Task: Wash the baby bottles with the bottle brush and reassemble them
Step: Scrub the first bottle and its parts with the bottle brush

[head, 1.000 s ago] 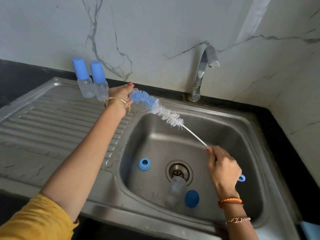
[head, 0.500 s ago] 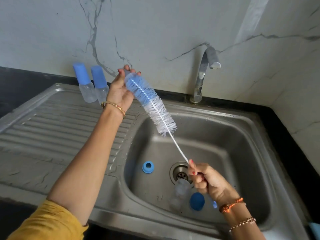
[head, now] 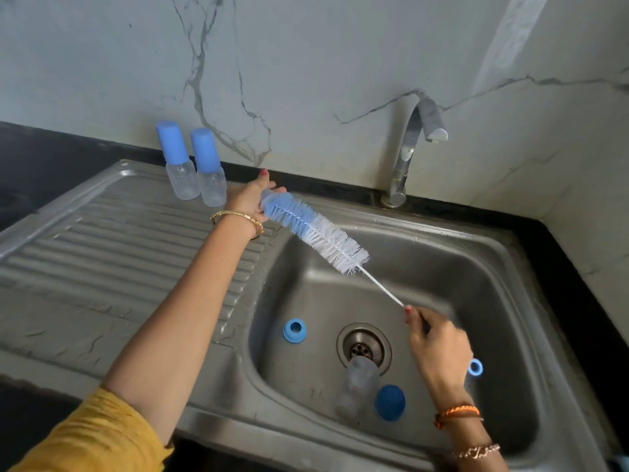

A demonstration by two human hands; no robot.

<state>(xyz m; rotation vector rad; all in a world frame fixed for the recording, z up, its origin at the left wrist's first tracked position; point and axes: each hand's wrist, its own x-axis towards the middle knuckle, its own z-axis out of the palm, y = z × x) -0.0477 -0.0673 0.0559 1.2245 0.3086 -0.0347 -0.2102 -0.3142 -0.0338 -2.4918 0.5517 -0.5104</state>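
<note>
Over the sink (head: 510, 253), the right hand (head: 439, 349) grips the bottle brush (head: 316, 233) by its wire handle; the left hand (head: 250, 199) cups the blue bristle tip. An open bottle (head: 357, 386) lies by the drain with a blue cap (head: 390, 402) and ring (head: 294, 330). Two capped bottles (head: 195, 168) stand far left.

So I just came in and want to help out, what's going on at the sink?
A person is holding a bottle brush over the sink: the right hand grips its wire handle, the left hand holds the bristled tip. One open clear bottle lies in the basin by the drain, with a blue collar ring and a blue cap loose beside it. Two capped bottles stand on the drainboard. The tap shows no running water.
</note>
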